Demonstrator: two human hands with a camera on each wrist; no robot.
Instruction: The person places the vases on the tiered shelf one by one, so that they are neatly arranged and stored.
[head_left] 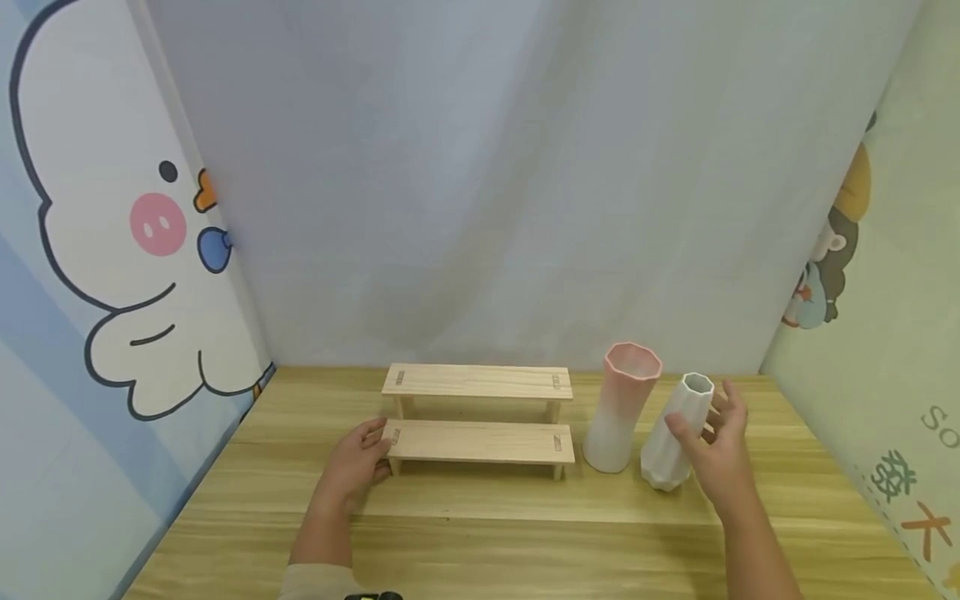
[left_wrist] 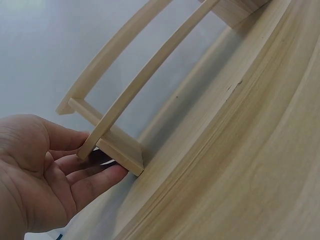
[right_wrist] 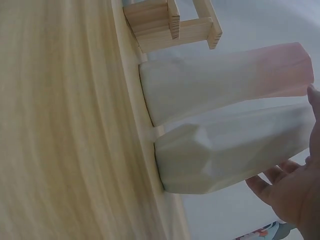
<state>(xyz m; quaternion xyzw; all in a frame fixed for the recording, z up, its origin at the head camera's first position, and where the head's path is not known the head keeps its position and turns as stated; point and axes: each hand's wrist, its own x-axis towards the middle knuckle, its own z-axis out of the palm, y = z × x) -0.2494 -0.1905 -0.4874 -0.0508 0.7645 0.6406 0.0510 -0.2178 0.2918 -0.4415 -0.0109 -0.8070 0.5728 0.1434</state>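
My two hands are well apart. My left hand (head_left: 354,465) pinches the left end of the lower step of the wooden shelf (head_left: 480,440), fingers beneath it by the leg. My right hand (head_left: 722,458) is around the white vase (head_left: 667,450), thumb on one side and fingers on the other; I can't tell whether it grips. The pink-and-white vase (head_left: 617,417) stands between that and the shelf, all on the wooden table (head_left: 510,554), before a grey curtain (head_left: 480,183).

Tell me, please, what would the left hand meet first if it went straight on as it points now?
The left hand would probably first meet the wooden stand, whose left end it appears to touch.
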